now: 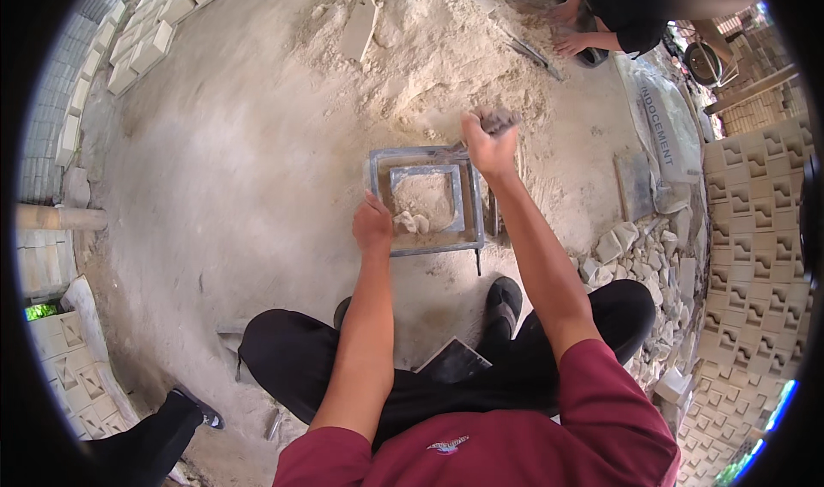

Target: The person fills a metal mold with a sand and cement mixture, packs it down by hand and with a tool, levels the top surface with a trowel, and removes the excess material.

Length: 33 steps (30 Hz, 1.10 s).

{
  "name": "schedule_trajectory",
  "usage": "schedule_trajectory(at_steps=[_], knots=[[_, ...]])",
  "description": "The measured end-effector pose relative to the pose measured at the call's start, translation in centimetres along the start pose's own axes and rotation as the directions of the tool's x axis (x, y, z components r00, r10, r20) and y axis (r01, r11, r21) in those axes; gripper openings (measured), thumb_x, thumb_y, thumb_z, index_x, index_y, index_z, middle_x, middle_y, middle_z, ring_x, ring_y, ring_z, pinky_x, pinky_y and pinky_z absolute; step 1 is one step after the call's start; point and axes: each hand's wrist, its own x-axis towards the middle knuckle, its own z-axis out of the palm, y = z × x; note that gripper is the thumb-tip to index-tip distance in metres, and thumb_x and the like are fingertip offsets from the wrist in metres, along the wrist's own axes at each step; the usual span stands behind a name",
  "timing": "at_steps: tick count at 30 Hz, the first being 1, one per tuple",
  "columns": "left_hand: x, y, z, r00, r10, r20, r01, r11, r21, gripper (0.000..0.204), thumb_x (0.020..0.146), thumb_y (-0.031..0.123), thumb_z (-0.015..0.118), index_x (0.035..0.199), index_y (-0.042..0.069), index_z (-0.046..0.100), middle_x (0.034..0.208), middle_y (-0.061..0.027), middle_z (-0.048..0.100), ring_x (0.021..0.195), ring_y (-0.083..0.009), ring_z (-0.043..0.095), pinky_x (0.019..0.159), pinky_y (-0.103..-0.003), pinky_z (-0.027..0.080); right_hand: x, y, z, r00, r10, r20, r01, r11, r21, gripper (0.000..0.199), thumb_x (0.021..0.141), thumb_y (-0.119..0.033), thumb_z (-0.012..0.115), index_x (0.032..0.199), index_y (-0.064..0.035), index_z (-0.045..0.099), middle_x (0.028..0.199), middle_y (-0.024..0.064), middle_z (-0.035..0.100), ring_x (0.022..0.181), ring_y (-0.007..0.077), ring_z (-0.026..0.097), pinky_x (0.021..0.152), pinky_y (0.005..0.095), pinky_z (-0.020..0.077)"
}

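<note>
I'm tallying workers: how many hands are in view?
4: the left hand at the left side of the frame, the right hand near its upper right corner, and a co-worker's upper hand and lower hand at top right. Others may be hidden.

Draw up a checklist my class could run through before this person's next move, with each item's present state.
1. Left hand at the square frame: ok, at its left side.
2. Right hand holding firmly: cannot tell; it is closed around a greyish object, too blurred to identify.
3. Powder inside the frame free of lumps: not ok, pale lumps lie at lower left.
4. Co-worker's hands clear of the frame: ok, well apart, upper right.
5. Right shoe clear of the frame: ok, a gap shows.
</note>
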Motion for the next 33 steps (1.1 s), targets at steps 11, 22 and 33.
schedule_trajectory(at_steps=[11,22,33], knots=[[-0.5,-0.1,-0.3,1.000,-0.007,-0.020,0.008,0.999,0.035,0.064,0.100,0.040,0.023,0.089,-0.005,0.067,0.090,-0.0292,0.065,0.088,-0.0475,0.061,0.079,-0.055,0.048,0.6,-2.9,-0.4,0.997,0.028,-0.071,-0.023,0.997,0.070,0.031,0.082,-0.008,0.062,0.057,-0.0094,0.042,0.055,-0.0079,0.040,0.053,0.0031,0.035,0.045,0.0264,0.0250],[-1.1,0.3,-0.2,0.997,0.043,-0.066,-0.040,0.998,0.051,0.065,0.101,0.039,0.024,0.085,-0.008,0.066,0.087,-0.0318,0.064,0.085,-0.0495,0.061,0.078,-0.056,0.047,-1.6,-6.6,-3.5,0.892,-0.052,-0.449,0.017,0.997,-0.082,0.043,0.094,-0.033,0.064,0.063,-0.0069,0.048,0.057,-0.0084,0.038,0.055,0.0042,0.034,0.047,0.0262,0.0267],[-0.4,0.5,0.1,0.996,0.049,-0.074,-0.044,0.997,0.064,0.066,0.101,0.039,0.025,0.083,-0.011,0.065,0.085,-0.0326,0.064,0.085,-0.0502,0.060,0.078,-0.056,0.047,-0.6,-7.3,-3.2,0.927,0.066,-0.369,-0.048,0.997,0.058,0.045,0.098,-0.033,0.055,0.062,-0.0102,0.043,0.057,-0.0071,0.038,0.052,0.0047,0.033,0.045,0.0269,0.0229]])
